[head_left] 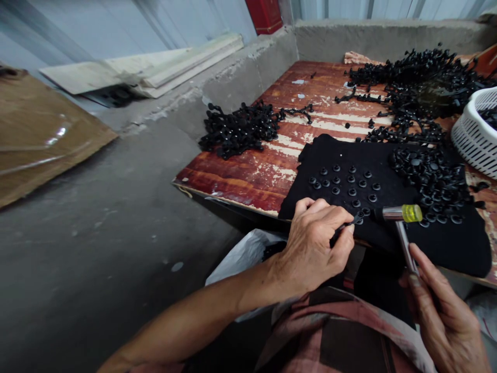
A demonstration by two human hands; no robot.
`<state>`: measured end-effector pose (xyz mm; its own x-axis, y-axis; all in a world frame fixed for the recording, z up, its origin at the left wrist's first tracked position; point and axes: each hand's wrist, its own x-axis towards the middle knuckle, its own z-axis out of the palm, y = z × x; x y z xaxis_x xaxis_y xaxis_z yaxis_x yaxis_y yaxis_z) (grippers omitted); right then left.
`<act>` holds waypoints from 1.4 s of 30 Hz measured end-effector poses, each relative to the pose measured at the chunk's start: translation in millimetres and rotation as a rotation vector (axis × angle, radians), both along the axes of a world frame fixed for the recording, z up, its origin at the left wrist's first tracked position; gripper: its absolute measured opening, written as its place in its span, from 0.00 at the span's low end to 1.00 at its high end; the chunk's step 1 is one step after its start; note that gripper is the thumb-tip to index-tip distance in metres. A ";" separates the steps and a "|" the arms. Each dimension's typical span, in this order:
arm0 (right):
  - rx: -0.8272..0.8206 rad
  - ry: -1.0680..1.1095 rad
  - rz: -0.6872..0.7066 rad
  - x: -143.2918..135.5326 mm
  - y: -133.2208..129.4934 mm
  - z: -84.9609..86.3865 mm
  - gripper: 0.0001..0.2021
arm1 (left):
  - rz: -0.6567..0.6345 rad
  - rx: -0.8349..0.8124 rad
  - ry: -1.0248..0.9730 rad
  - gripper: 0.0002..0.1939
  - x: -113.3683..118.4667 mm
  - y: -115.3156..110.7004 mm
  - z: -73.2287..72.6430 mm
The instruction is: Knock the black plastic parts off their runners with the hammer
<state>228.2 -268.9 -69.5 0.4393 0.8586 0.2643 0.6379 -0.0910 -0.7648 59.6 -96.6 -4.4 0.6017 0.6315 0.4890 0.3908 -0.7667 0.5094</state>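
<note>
My left hand [316,241] is closed at the near edge of a black cloth [330,153]. Between its thumb and forefinger is a slim black piece [345,225], mostly hidden by the fingers, so its kind is unclear. The tip of that piece reaches small round black parts [365,212]. In my right hand [442,305] is a small mallet [406,243] with a metal handle and a yellow, translucent face. Its head lies level just right of those parts. Beyond the left hand, several round black parts [352,191] stand spaced out on the cloth.
A heap of loose black parts [430,171] covers the cloth's right side. Branching clusters of black parts [240,127] lie on the worn red-brown table [233,178], with a bigger pile [423,83] at the back. A white basket [476,132] stands far right. Concrete ledges [267,65] border the table.
</note>
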 end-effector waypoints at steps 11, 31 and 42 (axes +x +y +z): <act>-0.006 0.023 0.006 0.5 -0.3 -2.7 0.25 | -0.025 0.006 0.026 0.05 0.2 0.3 -1.4; 0.027 -0.049 0.031 0.7 2.5 4.2 0.25 | -0.020 0.044 0.020 0.05 2.3 1.4 -7.0; 0.063 -0.122 0.004 1.3 -8.4 22.9 0.24 | -0.032 0.113 0.055 0.08 2.3 4.3 -3.8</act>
